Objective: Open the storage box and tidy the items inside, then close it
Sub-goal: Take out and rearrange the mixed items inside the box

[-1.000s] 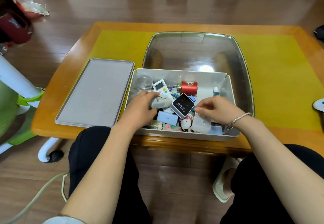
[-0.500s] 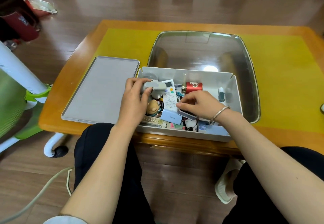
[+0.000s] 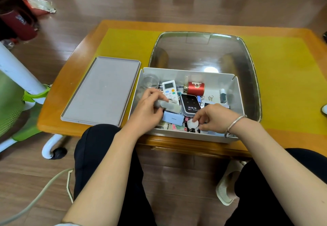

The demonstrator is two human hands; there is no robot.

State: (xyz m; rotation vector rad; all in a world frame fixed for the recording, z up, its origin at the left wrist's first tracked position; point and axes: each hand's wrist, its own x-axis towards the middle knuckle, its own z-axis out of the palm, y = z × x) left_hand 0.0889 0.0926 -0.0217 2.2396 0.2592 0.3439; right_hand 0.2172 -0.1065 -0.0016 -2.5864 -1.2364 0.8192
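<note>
Box open on table, both hands sorting inside.

Box [image 3: 185,74] white, rigid plastic, packed with small loose things; sits at the table's [image 3: 70,56] near edge, lid [image 3: 100,91] flat just left of it. Left hand [image 3: 146,109] grips a grey gadget [image 3: 168,104]; right hand [image 3: 215,118] pinches a white round piece [image 3: 192,124]. Contents probably light, some slick; the can [image 3: 195,88] may roll. Lid looks stiff: take it by the long edges.

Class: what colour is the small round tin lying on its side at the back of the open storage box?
Red, with a gold end: the small round tin, seen in the head view.
</note>
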